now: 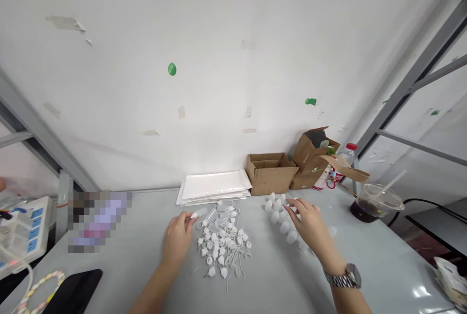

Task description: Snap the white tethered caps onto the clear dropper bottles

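Observation:
My left hand [178, 236] is closed in a pinch around a small whitish translucent piece [198, 213], held at the left edge of a heap. That heap of white caps with thin cords [221, 243] lies on the grey table [270, 285] between my hands; a few clear tubes show at its top. Over on the right, my right hand [305, 214] reaches into rows of frosted white oval pieces [284, 227]. Its thumb and forefinger come together beside one of them; what sits between the fingertips is too small to make out. The hand and forearm hide part of these rows.
White padded envelopes [215, 186] are stacked at the wall, beside an open cardboard box [272, 175] and a brown paper bag [310, 161]. A lidded cup of dark drink [375, 202] stands right. At left lie a phone [75, 292], a bead bracelet [34, 289] and a power strip [32, 231].

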`<state>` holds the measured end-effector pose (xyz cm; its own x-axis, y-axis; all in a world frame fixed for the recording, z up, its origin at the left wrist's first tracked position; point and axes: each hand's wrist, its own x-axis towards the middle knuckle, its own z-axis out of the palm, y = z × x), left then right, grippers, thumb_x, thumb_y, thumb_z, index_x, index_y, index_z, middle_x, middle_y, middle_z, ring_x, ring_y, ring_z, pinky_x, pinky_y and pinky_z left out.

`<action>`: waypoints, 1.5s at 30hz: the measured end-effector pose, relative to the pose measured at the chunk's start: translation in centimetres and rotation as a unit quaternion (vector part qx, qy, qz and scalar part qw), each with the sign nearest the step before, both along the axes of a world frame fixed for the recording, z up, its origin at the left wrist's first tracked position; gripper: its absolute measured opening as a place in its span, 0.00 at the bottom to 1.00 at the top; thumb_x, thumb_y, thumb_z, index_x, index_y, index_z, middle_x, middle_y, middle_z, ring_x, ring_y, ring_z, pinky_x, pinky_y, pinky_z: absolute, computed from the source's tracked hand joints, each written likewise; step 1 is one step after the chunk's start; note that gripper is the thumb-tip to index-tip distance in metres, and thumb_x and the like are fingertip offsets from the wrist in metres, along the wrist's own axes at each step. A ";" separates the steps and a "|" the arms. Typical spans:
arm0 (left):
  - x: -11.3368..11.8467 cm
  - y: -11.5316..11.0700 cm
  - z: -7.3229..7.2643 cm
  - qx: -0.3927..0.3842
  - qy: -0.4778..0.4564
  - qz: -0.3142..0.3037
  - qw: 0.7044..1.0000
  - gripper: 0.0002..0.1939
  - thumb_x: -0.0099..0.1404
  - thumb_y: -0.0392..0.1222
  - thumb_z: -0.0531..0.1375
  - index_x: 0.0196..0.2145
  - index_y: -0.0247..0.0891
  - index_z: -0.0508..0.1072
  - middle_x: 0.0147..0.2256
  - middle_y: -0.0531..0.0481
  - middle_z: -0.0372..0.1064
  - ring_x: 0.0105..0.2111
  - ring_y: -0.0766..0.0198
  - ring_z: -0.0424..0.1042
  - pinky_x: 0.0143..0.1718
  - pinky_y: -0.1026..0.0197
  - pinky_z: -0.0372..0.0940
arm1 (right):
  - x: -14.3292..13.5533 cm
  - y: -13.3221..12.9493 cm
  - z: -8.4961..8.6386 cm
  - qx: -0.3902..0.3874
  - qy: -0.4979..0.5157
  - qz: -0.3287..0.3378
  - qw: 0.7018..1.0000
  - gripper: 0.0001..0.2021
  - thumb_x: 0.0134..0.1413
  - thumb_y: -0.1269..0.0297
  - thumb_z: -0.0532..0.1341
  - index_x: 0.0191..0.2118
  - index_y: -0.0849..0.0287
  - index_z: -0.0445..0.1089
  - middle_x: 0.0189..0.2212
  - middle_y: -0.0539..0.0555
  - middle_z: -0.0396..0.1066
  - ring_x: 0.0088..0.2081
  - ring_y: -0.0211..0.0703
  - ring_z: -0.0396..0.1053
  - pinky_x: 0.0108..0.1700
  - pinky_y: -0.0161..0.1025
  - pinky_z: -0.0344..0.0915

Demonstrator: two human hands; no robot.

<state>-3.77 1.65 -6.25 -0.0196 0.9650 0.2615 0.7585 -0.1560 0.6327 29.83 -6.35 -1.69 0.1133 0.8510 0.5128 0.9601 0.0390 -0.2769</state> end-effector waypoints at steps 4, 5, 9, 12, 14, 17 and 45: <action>0.8 -1.1 0.8 0.010 -0.134 -0.028 0.991 0.11 0.58 0.50 0.53 0.31 0.42 0.69 0.33 0.51 0.71 0.31 0.61 0.67 0.36 0.60 0.63 | -5.0 1.0 1.2 -0.028 0.210 0.123 0.970 0.17 0.58 0.53 0.50 0.45 0.57 0.67 0.36 0.57 0.70 0.33 0.43 0.67 0.38 0.40 0.63; 1.1 -1.5 0.9 0.006 -0.157 -0.045 0.987 0.11 0.58 0.50 0.54 0.31 0.41 0.70 0.32 0.51 0.71 0.30 0.62 0.66 0.35 0.61 0.64 | -6.5 1.5 1.2 -0.054 0.263 0.156 0.951 0.17 0.59 0.54 0.50 0.47 0.56 0.66 0.38 0.57 0.70 0.35 0.43 0.67 0.38 0.40 0.64; 2.2 -2.6 1.1 0.007 -0.184 -0.121 0.975 0.11 0.57 0.50 0.56 0.28 0.40 0.71 0.29 0.51 0.71 0.28 0.62 0.66 0.33 0.61 0.64 | -11.5 3.2 -0.2 -0.175 0.374 0.261 0.873 0.18 0.57 0.57 0.53 0.51 0.56 0.64 0.35 0.53 0.70 0.31 0.39 0.67 0.37 0.37 0.65; 2.4 -2.9 1.3 0.008 -0.163 -0.152 0.975 0.10 0.58 0.48 0.55 0.29 0.40 0.72 0.29 0.50 0.71 0.30 0.61 0.67 0.34 0.61 0.63 | -13.4 3.6 -1.9 -0.232 0.402 0.280 0.840 0.15 0.55 0.55 0.55 0.42 0.58 0.70 0.25 0.49 0.68 0.26 0.38 0.64 0.31 0.35 0.62; 2.3 -2.9 1.5 -0.005 -0.142 -0.178 0.974 0.11 0.60 0.48 0.54 0.30 0.41 0.72 0.30 0.49 0.72 0.31 0.61 0.68 0.35 0.61 0.63 | -13.7 3.3 -2.8 -0.227 0.429 0.266 0.833 0.14 0.53 0.54 0.56 0.36 0.60 0.70 0.22 0.48 0.66 0.25 0.37 0.62 0.29 0.33 0.59; 2.1 -2.8 1.7 -0.033 -0.110 -0.215 0.970 0.14 0.62 0.48 0.49 0.29 0.41 0.71 0.28 0.49 0.71 0.31 0.60 0.69 0.35 0.61 0.63 | -13.6 2.7 -3.3 -0.236 0.470 0.241 0.815 0.15 0.53 0.52 0.56 0.34 0.61 0.69 0.20 0.46 0.63 0.23 0.36 0.59 0.27 0.33 0.57; 2.7 -3.8 1.5 -0.003 -0.049 -0.298 0.953 0.14 0.66 0.42 0.44 0.38 0.41 0.69 0.41 0.44 0.64 0.43 0.56 0.63 0.46 0.52 0.61 | -13.5 1.9 -3.2 -0.232 0.449 0.262 0.822 0.16 0.57 0.52 0.52 0.33 0.60 0.68 0.18 0.46 0.63 0.22 0.36 0.60 0.28 0.34 0.59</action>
<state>-1.10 -2.18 -4.72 0.5090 0.8135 0.2814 0.4723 -0.5373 0.6988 16.32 -4.50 -4.85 -0.1748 0.9842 0.0295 0.2448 0.0724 -0.9669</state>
